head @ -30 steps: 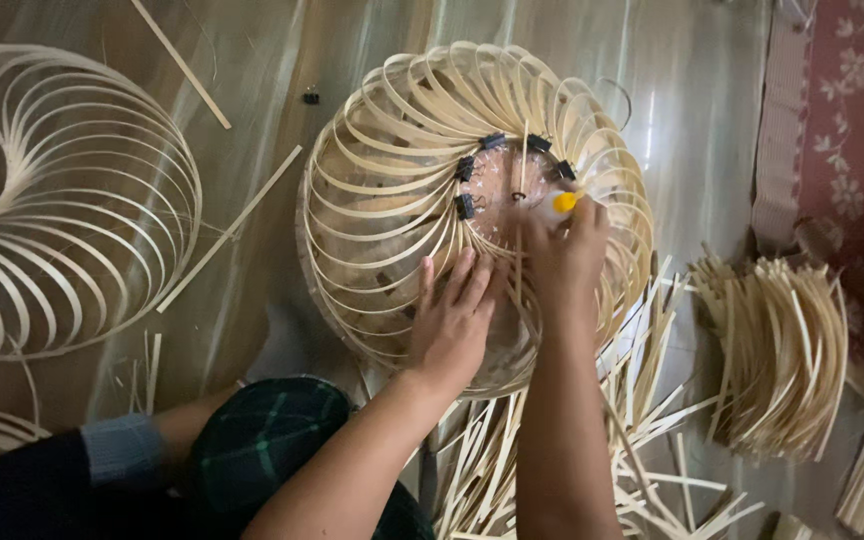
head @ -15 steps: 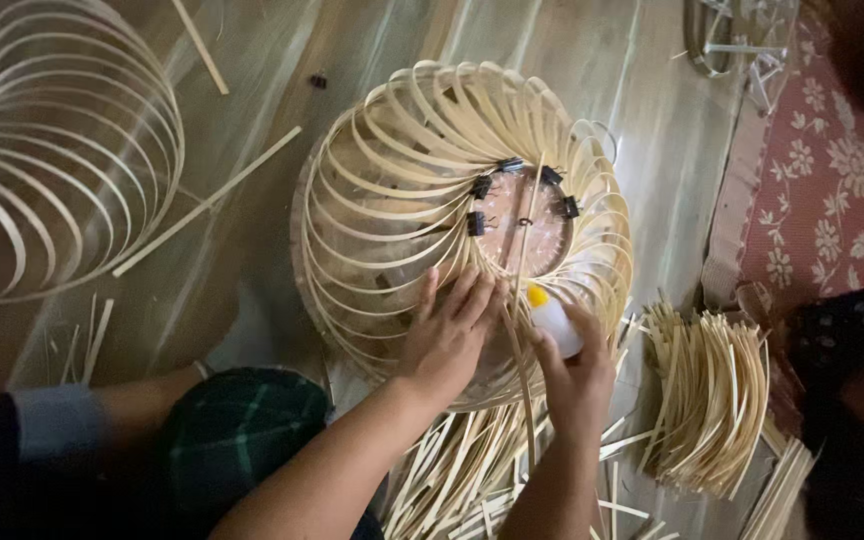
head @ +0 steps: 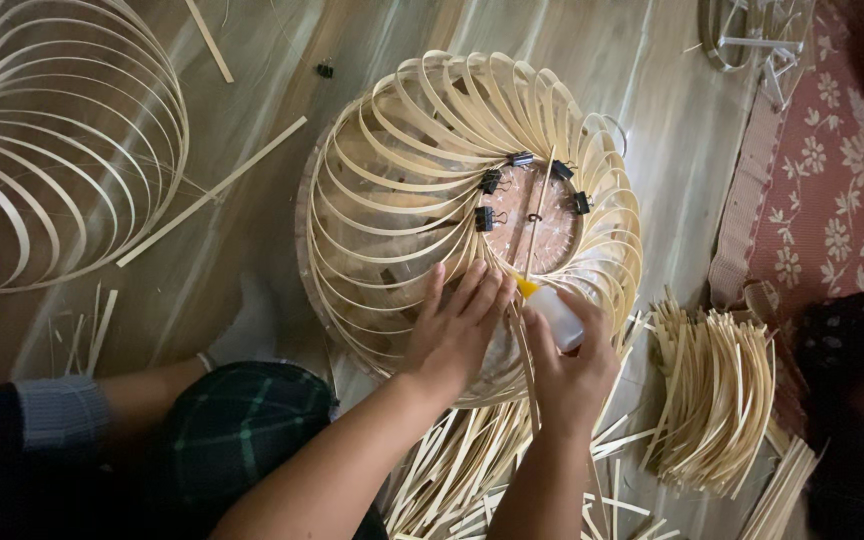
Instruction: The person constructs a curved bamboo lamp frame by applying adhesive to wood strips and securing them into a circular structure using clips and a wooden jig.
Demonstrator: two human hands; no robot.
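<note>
Right hand [head: 570,370] lowered, gripping glue bottle [head: 555,312], left hand [head: 452,330] flat on curved bamboo-strip frame [head: 402,190]

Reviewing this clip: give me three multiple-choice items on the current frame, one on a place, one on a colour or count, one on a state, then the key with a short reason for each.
1. Where does the bundle of cut bamboo strips lie relative to the bamboo frame?
A. To its right
B. Inside it
C. On top of it

2. What colour is the nozzle of the glue bottle?
A. Blue
B. Yellow-orange
C. Black

3. What is the left hand doing?
A. Hanging in the air
B. Holding a clip
C. Pressing flat on the frame's strips

Key: 1 A, the bundle sits on the floor to the right of the frame. 2 B, the tip above the right hand is yellow-orange. 3 C, the left hand's fingers are spread against the curved strips.
</note>
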